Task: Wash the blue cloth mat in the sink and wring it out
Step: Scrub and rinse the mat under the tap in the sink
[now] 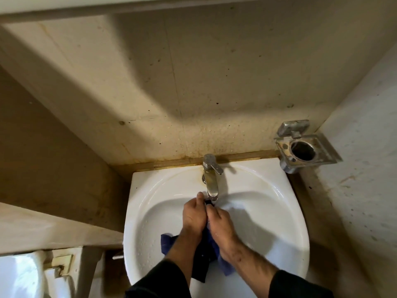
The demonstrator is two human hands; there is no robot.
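a shiny metal holder (306, 147) with a round hole sticks out from the wall (193, 93) on the right, up by the back corner. the wall is yellow-brown with dark spots and stains on it. at the bottom left there is a white toilet tank (19, 276), and a pale ledge (49, 231) runs just above it.
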